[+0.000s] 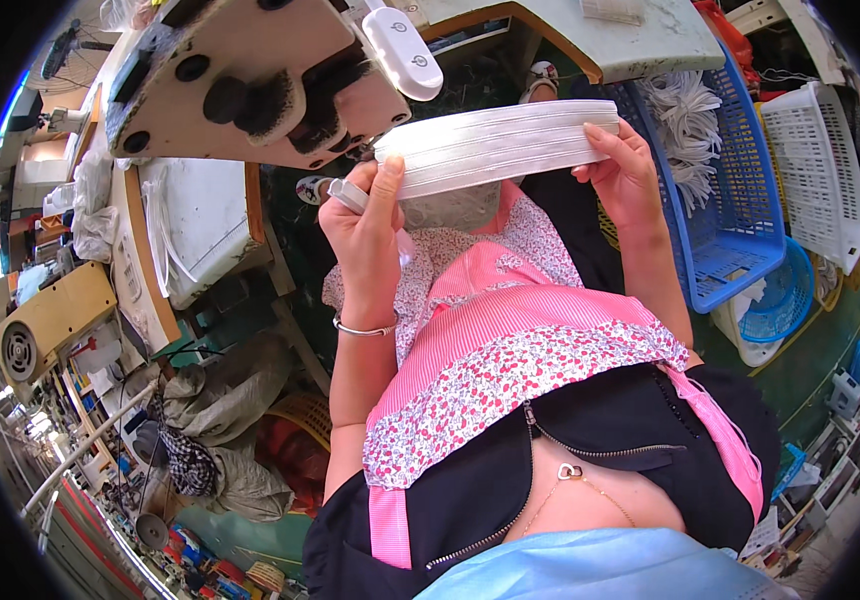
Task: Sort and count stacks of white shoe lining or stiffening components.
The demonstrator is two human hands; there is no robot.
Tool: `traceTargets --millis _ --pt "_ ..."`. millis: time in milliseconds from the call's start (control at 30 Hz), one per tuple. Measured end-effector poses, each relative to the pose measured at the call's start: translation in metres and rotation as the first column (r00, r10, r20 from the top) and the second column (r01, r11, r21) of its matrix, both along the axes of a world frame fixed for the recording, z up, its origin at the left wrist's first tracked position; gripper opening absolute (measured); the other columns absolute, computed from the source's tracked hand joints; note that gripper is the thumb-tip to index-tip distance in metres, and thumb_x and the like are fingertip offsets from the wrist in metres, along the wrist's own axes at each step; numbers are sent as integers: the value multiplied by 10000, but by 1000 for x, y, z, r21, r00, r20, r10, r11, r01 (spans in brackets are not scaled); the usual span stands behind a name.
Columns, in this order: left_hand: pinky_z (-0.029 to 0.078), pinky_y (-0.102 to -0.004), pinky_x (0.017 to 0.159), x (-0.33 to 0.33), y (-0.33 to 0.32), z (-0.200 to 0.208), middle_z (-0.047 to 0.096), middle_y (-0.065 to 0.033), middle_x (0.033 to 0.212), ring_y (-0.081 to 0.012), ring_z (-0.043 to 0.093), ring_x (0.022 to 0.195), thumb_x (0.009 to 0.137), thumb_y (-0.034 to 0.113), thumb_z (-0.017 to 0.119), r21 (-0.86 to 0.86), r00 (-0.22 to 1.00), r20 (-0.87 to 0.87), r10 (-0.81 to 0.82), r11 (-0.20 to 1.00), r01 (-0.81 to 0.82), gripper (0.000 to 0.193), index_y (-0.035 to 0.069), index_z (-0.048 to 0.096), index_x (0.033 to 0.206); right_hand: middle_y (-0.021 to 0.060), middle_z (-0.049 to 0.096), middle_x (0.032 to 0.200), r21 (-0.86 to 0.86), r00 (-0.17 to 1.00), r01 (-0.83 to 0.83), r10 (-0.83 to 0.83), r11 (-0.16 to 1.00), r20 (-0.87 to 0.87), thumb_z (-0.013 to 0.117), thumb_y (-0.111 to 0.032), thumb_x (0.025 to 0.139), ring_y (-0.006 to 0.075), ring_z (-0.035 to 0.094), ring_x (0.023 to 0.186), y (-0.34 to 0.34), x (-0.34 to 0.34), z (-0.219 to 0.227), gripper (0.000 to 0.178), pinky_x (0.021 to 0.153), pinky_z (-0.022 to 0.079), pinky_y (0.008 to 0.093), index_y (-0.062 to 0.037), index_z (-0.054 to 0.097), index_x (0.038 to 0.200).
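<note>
A bundle of flat white strips (500,150), stacked side by side with long lines between them, is stretched level in front of me above my lap. My left hand (368,195) grips its left end, thumb on top. A short pale looped piece (348,194) shows at that hand's fingers; I cannot tell whether it belongs to the bundle. My right hand (622,165) pinches the right end between thumb and fingers. Beneath the bundle lies the pink floral apron (510,300) over my lap.
A large machine head (250,90) stands just beyond my left hand, with a white switch box (402,52) beside it. On my right are a blue basket (725,250) holding white strip bundles (690,125) and a white basket (820,170). A worktable (630,45) lies ahead.
</note>
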State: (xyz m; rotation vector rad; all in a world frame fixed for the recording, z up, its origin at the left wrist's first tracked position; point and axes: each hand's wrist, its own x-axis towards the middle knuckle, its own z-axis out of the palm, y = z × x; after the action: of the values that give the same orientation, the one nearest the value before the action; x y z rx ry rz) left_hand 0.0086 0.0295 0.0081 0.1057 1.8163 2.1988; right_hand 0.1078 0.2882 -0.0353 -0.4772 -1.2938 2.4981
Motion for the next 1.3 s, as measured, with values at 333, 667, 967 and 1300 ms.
traceTargets --millis 333,667,967,1300 --pt "197 -200 444 0 0 4 434 70 600 4 314 481 928 122 672 -70 993 -42 106 992 -109 168 -36 674 869 136 705 864 133 995 -96 98 986 -8 672 -147 888 178 690 638 2 -11 15 298 552 567 268 40 597 1108" --pt "212 -180 446 -1 -6 3 447 68 609 12 320 484 906 87 679 14 982 -42 182 983 -182 167 -72 672 956 137 702 884 180 999 24 -19 983 -31 682 -118 886 160 682 626 -14 -18 17 279 549 575 255 39 597 1101" --pt "182 -184 427 -9 -18 3 400 89 588 20 280 460 899 62 666 66 975 -3 224 973 -223 124 -60 666 922 119 697 919 173 1000 -14 16 985 -7 690 -133 885 148 684 697 -29 -23 25 277 577 581 257 20 606 1100" --pt "244 -189 431 -32 -23 -29 510 49 716 -17 397 517 922 188 622 308 973 109 205 924 -229 151 39 630 948 118 692 972 215 1000 -22 25 976 -12 680 -136 896 166 690 761 -44 -27 32 275 604 596 282 15 599 1111"
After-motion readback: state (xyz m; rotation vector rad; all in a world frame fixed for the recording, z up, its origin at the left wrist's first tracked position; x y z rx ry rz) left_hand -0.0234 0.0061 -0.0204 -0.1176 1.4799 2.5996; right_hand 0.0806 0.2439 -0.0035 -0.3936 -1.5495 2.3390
